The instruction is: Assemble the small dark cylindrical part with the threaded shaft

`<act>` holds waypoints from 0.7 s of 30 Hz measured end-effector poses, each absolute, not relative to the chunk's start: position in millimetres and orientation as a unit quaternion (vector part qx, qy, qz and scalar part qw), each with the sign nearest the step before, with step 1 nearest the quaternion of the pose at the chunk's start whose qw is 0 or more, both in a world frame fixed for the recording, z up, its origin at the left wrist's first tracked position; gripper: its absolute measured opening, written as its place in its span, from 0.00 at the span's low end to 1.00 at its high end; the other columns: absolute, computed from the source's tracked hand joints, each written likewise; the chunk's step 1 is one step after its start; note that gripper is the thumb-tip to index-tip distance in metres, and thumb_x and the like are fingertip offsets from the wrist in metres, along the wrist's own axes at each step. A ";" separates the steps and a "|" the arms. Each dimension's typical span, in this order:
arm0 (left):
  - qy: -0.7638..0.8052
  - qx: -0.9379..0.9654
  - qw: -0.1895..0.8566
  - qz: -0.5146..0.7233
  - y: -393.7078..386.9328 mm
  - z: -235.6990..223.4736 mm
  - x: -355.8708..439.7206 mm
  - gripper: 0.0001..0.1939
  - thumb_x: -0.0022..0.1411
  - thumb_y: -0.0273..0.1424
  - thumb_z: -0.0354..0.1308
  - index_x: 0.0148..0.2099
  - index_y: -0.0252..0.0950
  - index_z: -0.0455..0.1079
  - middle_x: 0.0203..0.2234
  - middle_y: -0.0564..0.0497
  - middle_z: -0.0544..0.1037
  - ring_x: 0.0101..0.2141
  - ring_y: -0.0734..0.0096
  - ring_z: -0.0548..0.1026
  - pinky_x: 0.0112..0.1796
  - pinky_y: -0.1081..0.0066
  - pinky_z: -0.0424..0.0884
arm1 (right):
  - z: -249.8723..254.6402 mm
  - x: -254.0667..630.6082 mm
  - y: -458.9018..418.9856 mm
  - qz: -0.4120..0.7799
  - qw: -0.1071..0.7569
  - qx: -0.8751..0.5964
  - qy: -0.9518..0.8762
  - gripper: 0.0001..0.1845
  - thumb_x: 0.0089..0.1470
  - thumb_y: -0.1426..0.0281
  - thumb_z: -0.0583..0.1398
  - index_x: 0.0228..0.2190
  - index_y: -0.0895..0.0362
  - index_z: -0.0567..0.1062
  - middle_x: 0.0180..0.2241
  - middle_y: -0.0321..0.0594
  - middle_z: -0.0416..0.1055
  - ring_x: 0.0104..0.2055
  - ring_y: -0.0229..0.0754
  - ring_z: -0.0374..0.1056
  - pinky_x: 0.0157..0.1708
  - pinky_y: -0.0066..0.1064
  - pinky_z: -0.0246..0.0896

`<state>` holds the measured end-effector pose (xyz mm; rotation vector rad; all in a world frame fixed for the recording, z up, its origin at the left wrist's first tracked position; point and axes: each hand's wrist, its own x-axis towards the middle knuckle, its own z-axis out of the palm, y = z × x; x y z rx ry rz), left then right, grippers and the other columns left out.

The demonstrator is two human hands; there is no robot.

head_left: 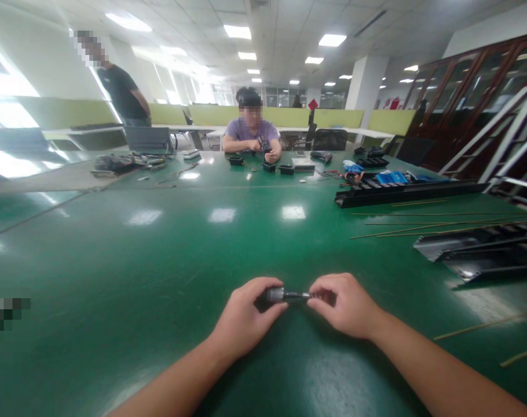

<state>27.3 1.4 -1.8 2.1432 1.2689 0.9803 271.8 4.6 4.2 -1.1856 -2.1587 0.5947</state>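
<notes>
Just above the green table top, my left hand point(244, 315) is closed around a small grey metal cylinder point(275, 295), thumb and fingers on either side. A thin, shiny shaft point(295, 296) sticks out of the cylinder toward the right. My right hand point(348, 304) pinches the shaft's far end between thumb and fingertips. Whether a small separate part is also inside the right fingers is hidden. Cylinder and shaft lie roughly level, in line between both hands.
Across the green table point(180, 249) a seated person point(251, 133) handles a dark tool near small black boxes point(286, 169). Long black channels point(402, 191) and thin rods point(420, 223) lie at right. Another person point(122, 92) stands back left. A ladder point(507, 136) stands at far right.
</notes>
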 end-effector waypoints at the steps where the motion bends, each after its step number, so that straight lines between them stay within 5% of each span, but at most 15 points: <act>1: 0.463 0.778 0.230 0.356 1.5 -1.5 27.1 0.14 0.57 0.30 0.66 0.47 0.43 0.73 0.40 0.54 0.79 0.41 0.67 0.77 0.45 0.68 0.71 | 5.2 272.4 4.5 0.227 0.300 -0.445 -0.813 0.05 0.52 0.69 0.64 0.27 0.57 0.78 0.23 0.35 0.72 0.25 0.37 0.65 0.28 0.28 0.54; 9: 0.497 0.752 0.211 0.378 5.9 4.4 23.9 0.12 0.58 0.38 0.64 0.44 0.40 0.73 0.37 0.52 0.78 0.37 0.65 0.76 0.39 0.68 0.71 | 8.4 275.0 3.7 0.286 0.321 -0.417 -0.800 0.17 0.59 0.65 0.57 0.20 0.58 0.68 0.19 0.32 0.62 0.22 0.34 0.57 0.25 0.27 0.48; 14: 0.527 0.702 0.272 0.395 11.1 2.6 22.8 0.17 0.58 0.40 0.62 0.48 0.39 0.73 0.42 0.50 0.79 0.42 0.62 0.77 0.47 0.64 0.72 | 2.9 274.9 7.3 0.300 0.376 -0.404 -0.778 0.25 0.66 0.64 0.47 0.16 0.56 0.54 0.17 0.30 0.49 0.21 0.33 0.49 0.23 0.29 0.41; 21: 0.515 0.611 0.407 0.442 16.3 3.6 24.8 0.19 0.55 0.39 0.64 0.46 0.35 0.71 0.41 0.46 0.80 0.43 0.61 0.79 0.51 0.62 0.74 | -2.4 268.3 9.2 0.245 0.327 -0.443 -0.798 0.25 0.61 0.65 0.52 0.15 0.57 0.54 0.16 0.30 0.45 0.19 0.32 0.46 0.23 0.30 0.38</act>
